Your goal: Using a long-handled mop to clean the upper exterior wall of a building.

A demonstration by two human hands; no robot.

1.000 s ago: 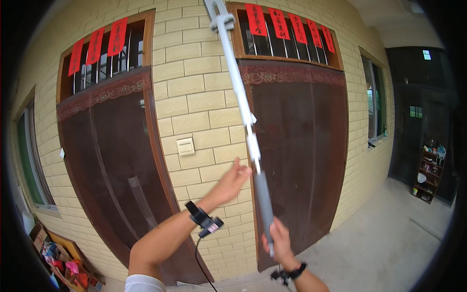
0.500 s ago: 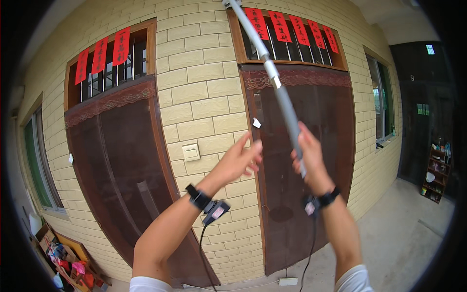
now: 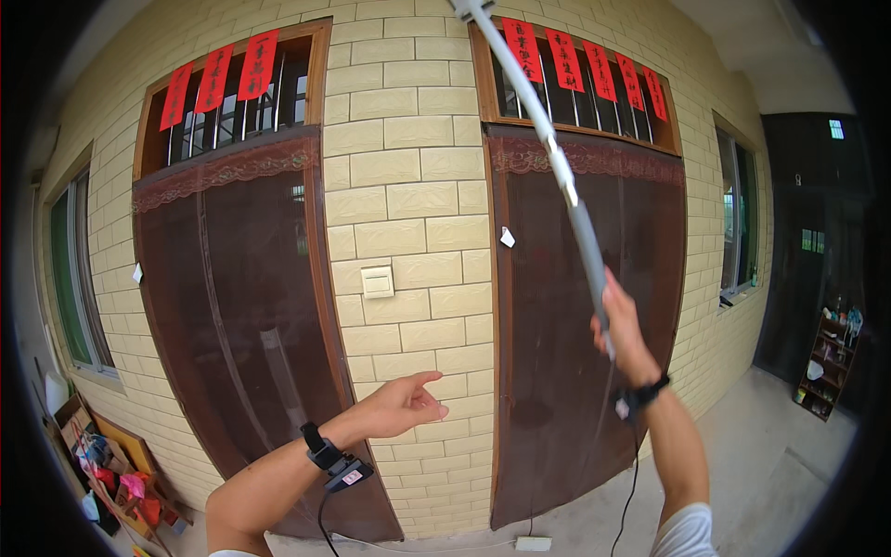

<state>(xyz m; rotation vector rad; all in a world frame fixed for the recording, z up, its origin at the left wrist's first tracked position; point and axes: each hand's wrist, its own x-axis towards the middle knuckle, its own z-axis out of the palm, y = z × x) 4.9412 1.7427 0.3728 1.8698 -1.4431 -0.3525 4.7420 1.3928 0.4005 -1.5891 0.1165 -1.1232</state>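
"What stood farthest over on the left?"

"A window point(image 3: 74, 278) with a greenish pane, and below it a box of odds and ends point(image 3: 116, 473), red and pink bits among them. Next came the left doorway, hung with a dark brown curtain point(image 3: 251, 306), red paper strips point(image 3: 258, 65) dangling above it."

"And the left hand point(image 3: 404, 407)?"

"It was in front of the pale brick wall point(image 3: 408, 204), lower than the cream light switch point(image 3: 378, 281). It grasped nothing: the forefinger pointed out to the right and the others curled loosely. A black strap point(image 3: 325, 455) with a small device circled that wrist."

"So where was the pole point(image 3: 536, 110)?"

"Just right of there, slanting across the right doorway and its brown curtain point(image 3: 548, 390). The top leaned left, up by the corner of the door frame, where I lost sight of its end. The bottom leaned right."

"Who had hold of it?"

"The right hand point(image 3: 624, 325), wrapped firmly round the grey handle point(image 3: 589, 255) near the lower end. That wrist wore a black strap point(image 3: 642, 396) too."

"Anything past that?"

"Another window point(image 3: 736, 213), then a narrow shelf point(image 3: 826, 364) crammed with small things, beside a dark door point(image 3: 794, 251)."
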